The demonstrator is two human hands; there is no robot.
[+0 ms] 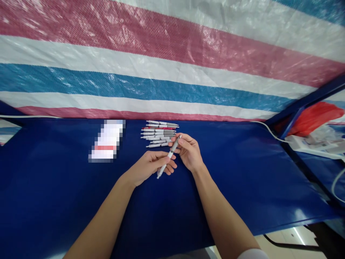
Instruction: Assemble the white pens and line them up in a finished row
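Both my hands hold one white pen with a grey grip [169,157] over the blue table [242,172]. My left hand [151,166] is curled around the lower white barrel, whose tip points toward me. My right hand [188,149] pinches the upper grey part between thumb and fingers. Just beyond my hands lies a row of several similar white and grey pens [159,133], one with a red barrel, side by side on the table.
A blurred white card or packet [107,141] lies left of the pens. A striped red, white and blue tarp [161,61] hangs behind the table. A white cable [266,129] runs along the back right edge toward a neighbouring table with a red bag [314,117].
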